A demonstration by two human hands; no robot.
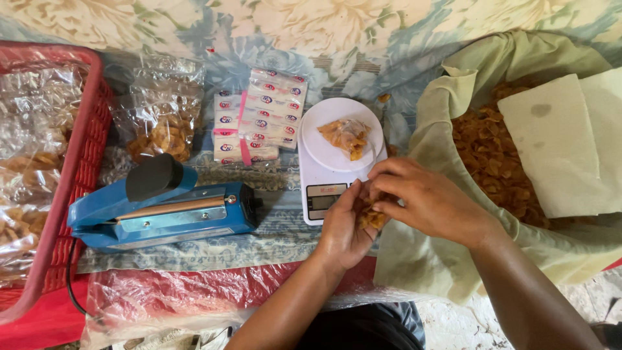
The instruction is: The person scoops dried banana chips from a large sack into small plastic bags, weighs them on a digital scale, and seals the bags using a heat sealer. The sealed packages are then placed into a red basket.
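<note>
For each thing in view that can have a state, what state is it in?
Left hand: cupped, holding chips.
Right hand: fingers picking at the chips in the left hand.
Kitchen scale: small clear bag of chips on its plate; display unreadable.
Heat sealer: arm down, closed.
Red basket: holds filled bags.
Cloth-lined container: open, chips inside.
</note>
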